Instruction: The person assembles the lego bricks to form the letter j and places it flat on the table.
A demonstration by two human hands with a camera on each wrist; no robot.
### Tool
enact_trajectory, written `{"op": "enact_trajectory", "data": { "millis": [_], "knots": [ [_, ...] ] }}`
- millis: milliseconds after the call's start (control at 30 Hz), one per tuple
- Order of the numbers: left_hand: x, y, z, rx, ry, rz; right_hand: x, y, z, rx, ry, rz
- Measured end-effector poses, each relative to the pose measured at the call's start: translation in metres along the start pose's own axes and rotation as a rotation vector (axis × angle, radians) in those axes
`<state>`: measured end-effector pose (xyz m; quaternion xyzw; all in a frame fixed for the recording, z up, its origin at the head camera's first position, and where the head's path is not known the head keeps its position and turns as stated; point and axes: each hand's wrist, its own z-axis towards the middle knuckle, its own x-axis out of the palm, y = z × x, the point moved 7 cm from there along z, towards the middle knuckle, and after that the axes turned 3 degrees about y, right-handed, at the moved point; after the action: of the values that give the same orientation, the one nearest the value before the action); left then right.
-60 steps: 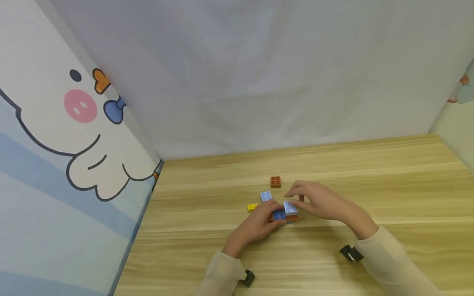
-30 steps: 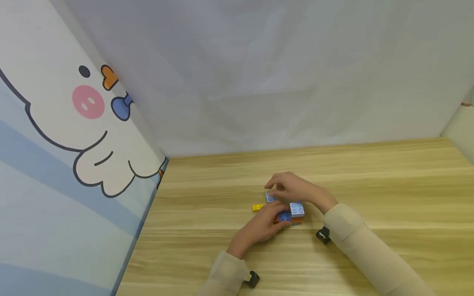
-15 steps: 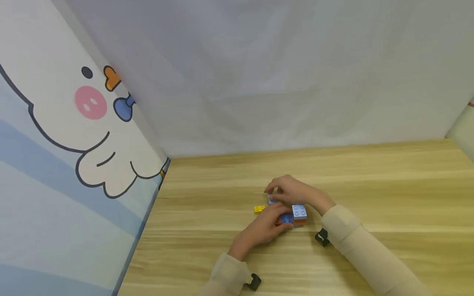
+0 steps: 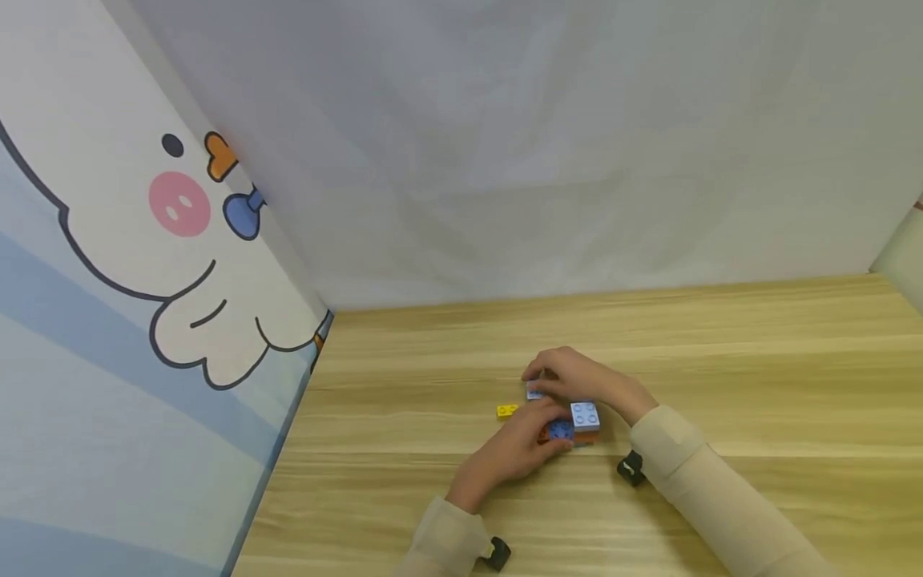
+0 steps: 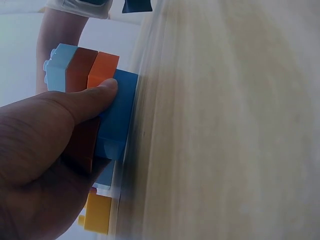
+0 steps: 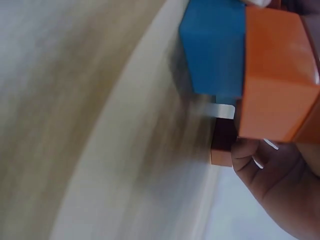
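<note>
My left hand (image 4: 515, 445) grips a stack of toy building bricks from its left side. In the left wrist view the thumb presses the orange brick (image 5: 104, 69) and the blue brick (image 5: 117, 112) at the base. A light blue brick (image 4: 585, 415) tops the stack's right end. Behind the stack, my right hand (image 4: 573, 375) reaches over a loose light blue brick (image 4: 535, 393), partly covering it. Its bent fingers, in the right wrist view, are at a loose reddish-brown brick (image 6: 223, 142); whether they pinch it is hidden.
A small yellow brick (image 4: 507, 411) lies on the wooden table (image 4: 404, 401) left of the hands. A pale cloth wall (image 4: 505, 160) rises behind the table. At the left stands a cartoon-printed panel (image 4: 108, 336).
My right hand left the top of the stack and moved left and back to the loose bricks, then stayed there. My left hand keeps its hold. The whole view shifted slightly.
</note>
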<state>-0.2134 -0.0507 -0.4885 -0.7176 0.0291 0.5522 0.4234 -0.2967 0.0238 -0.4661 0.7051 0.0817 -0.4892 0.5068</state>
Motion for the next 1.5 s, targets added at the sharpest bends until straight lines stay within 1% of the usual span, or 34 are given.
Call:
{"op": "enact_trajectory", "data": {
  "millis": [267,500,667,800,933,1167,1233,1500],
  "knots": [
    [0.0,0.002,0.0,0.004,-0.006,0.006,-0.004,-0.003,-0.005,-0.028,-0.021,-0.044],
    [0.001,0.003,0.0,0.007,-0.008,0.006,-0.006,-0.006,-0.006,-0.023,-0.037,-0.044],
    [0.001,0.001,0.0,0.016,-0.016,0.0,-0.01,-0.004,-0.011,-0.016,-0.047,-0.056],
    [0.0,0.0,0.0,0.028,-0.019,-0.017,-0.016,0.0,-0.018,-0.012,-0.063,-0.065],
    [-0.001,-0.002,0.0,0.033,-0.015,-0.026,-0.025,0.006,-0.027,0.007,-0.079,-0.048],
    [0.0,-0.001,-0.001,0.004,-0.003,-0.036,-0.04,0.021,-0.043,0.019,-0.105,-0.061],
    [0.0,-0.001,-0.001,0.009,-0.004,-0.038,-0.044,0.024,-0.048,0.015,-0.112,-0.067],
    [0.0,-0.001,-0.001,0.032,-0.012,-0.058,-0.049,0.034,-0.065,0.032,-0.114,-0.072]
  ]
}}
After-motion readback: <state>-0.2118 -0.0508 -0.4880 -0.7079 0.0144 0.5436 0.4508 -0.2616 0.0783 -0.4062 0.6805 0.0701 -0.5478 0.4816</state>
